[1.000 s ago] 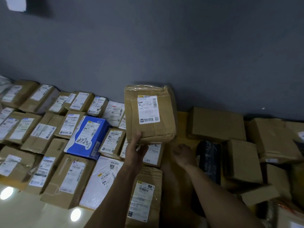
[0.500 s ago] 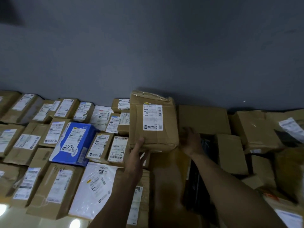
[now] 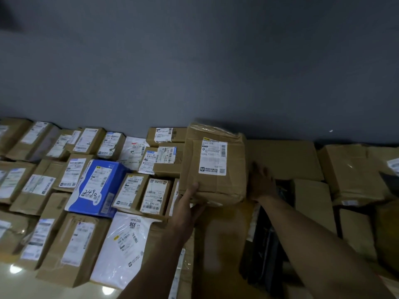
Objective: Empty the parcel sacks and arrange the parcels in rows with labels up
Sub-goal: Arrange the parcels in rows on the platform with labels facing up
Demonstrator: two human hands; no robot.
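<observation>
A brown taped cardboard parcel (image 3: 213, 162) with a white label facing up sits at the right end of the labelled rows, close to the grey wall. My left hand (image 3: 186, 209) grips its near left corner, thumb on top. My right hand (image 3: 260, 182) lies with straight fingers against the parcel's right side. Left of it lie rows of label-up parcels, among them a blue box (image 3: 97, 188) marked 2490 and a white poly bag (image 3: 125, 244) marked 936.
Plain brown boxes (image 3: 285, 158) with no label showing are heaped to the right, with a dark bag (image 3: 265, 240) among them. The grey wall (image 3: 194, 72) runs behind everything. Shiny pale floor (image 3: 32, 285) shows at the lower left.
The held parcel has moved away from me toward the wall and lower, to the end of the back rows. My right hand has come up from the dark bag to the parcel's right side.
</observation>
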